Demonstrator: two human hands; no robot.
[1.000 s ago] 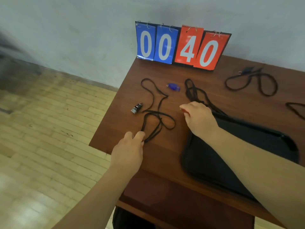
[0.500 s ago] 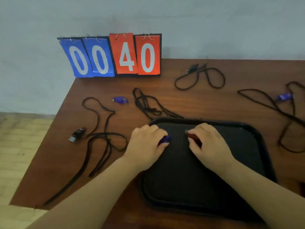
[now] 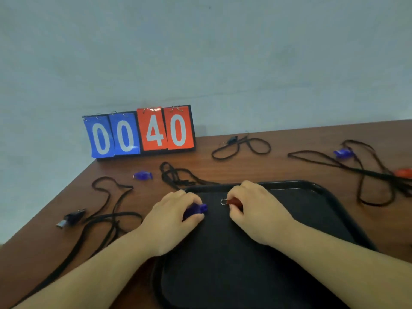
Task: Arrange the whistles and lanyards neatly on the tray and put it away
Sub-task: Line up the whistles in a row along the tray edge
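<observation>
Both hands rest on the far end of the black tray (image 3: 330,197), which lies on the brown table (image 3: 289,166). The left hand (image 3: 176,217) pinches a blue whistle (image 3: 197,209) between thumb and fingers; the right hand (image 3: 256,210) grips a red whistle (image 3: 234,201) whose small metal ring (image 3: 223,201) sticks out. These whistles look like light, hard plastic, probably easy to pinch by the body. More whistles and limp black cords (image 3: 111,217) lie scattered around the tray, one blue whistle near the scoreboard (image 3: 139,132). The cords will likely sag and tangle, so gathering them into loops and lifting at the bunch seems best.
</observation>
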